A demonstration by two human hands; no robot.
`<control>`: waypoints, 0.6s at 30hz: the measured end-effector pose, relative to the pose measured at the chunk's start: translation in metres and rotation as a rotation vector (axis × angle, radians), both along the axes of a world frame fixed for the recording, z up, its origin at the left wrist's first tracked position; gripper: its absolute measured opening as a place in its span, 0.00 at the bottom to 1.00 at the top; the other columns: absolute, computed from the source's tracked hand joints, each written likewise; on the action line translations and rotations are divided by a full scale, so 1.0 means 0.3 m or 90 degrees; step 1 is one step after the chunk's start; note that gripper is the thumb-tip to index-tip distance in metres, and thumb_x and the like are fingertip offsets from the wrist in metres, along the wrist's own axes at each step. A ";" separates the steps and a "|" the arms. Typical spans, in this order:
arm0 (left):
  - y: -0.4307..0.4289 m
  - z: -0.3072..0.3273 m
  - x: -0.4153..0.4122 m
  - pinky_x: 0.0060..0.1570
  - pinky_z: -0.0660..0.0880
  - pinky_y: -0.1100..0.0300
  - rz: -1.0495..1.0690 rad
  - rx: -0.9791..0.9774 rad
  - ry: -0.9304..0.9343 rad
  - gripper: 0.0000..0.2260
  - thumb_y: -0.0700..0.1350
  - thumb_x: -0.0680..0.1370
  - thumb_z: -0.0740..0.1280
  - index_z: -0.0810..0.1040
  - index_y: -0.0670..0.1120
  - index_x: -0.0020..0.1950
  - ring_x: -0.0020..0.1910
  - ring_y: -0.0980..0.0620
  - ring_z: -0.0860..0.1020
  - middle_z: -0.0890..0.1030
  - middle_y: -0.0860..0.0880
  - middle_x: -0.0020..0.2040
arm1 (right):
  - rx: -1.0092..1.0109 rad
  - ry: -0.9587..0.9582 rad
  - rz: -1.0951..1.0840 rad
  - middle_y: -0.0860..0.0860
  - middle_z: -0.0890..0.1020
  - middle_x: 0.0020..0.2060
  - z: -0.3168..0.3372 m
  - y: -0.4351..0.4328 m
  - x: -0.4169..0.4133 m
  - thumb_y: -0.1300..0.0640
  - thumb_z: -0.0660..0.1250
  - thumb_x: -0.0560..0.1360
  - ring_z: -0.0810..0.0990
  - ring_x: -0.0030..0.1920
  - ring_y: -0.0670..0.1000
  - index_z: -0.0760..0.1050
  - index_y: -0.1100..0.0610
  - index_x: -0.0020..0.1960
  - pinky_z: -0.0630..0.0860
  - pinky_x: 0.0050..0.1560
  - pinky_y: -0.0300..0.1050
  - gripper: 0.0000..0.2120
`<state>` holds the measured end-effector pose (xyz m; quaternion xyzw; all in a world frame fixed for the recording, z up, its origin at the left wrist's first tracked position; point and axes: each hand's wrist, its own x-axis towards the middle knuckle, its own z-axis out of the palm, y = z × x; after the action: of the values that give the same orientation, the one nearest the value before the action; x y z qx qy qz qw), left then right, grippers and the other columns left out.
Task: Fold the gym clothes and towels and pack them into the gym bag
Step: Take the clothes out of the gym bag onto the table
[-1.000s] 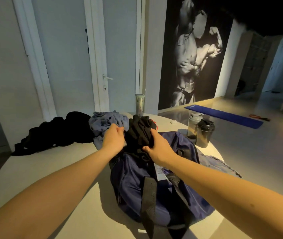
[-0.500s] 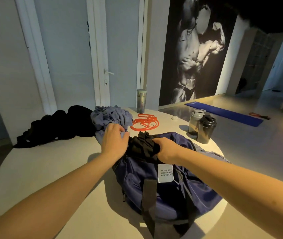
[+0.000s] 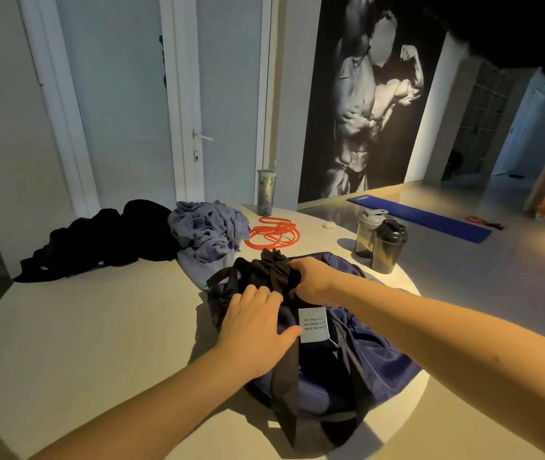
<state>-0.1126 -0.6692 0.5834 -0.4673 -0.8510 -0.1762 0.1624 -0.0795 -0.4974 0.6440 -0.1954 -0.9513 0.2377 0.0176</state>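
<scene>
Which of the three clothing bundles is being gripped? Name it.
The black bundle at the mouth of the gym bag, gripped by the right hand. The blue-grey heap and the black heap lie untouched farther back.

White doors (image 3: 228,94) — bodybuilder mural (image 3: 370,94)

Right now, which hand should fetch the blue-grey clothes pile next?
Probably left. The left hand lies flat on the gym bag, holding nothing, nearer the blue-grey clothes pile. The right hand grips the black garment at the bag's opening.
</scene>
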 end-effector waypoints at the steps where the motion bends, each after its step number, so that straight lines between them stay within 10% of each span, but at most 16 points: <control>1: 0.003 0.010 -0.002 0.63 0.65 0.53 0.018 -0.008 0.014 0.24 0.68 0.79 0.59 0.74 0.52 0.63 0.61 0.51 0.68 0.74 0.54 0.60 | 0.011 -0.008 -0.004 0.52 0.83 0.50 0.002 -0.002 -0.005 0.66 0.66 0.77 0.82 0.50 0.54 0.78 0.56 0.62 0.80 0.44 0.43 0.15; 9: -0.015 0.049 -0.042 0.54 0.60 0.60 -0.145 0.337 0.030 0.09 0.55 0.79 0.66 0.74 0.51 0.46 0.51 0.56 0.70 0.75 0.58 0.47 | 0.304 -0.090 0.128 0.54 0.81 0.51 0.132 -0.015 -0.075 0.59 0.69 0.78 0.80 0.50 0.57 0.76 0.56 0.63 0.80 0.53 0.50 0.13; 18: -0.064 -0.135 0.005 0.66 0.64 0.59 -0.245 0.237 -0.039 0.09 0.56 0.81 0.63 0.76 0.52 0.51 0.62 0.58 0.74 0.78 0.58 0.60 | 0.304 -0.124 0.181 0.52 0.82 0.55 -0.042 0.006 0.044 0.57 0.71 0.77 0.82 0.53 0.55 0.73 0.52 0.65 0.81 0.52 0.50 0.17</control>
<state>-0.1112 -0.6884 0.5429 -0.5768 -0.7039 -0.3717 0.1834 -0.0664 -0.4956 0.6314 -0.0723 -0.9954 -0.0124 -0.0616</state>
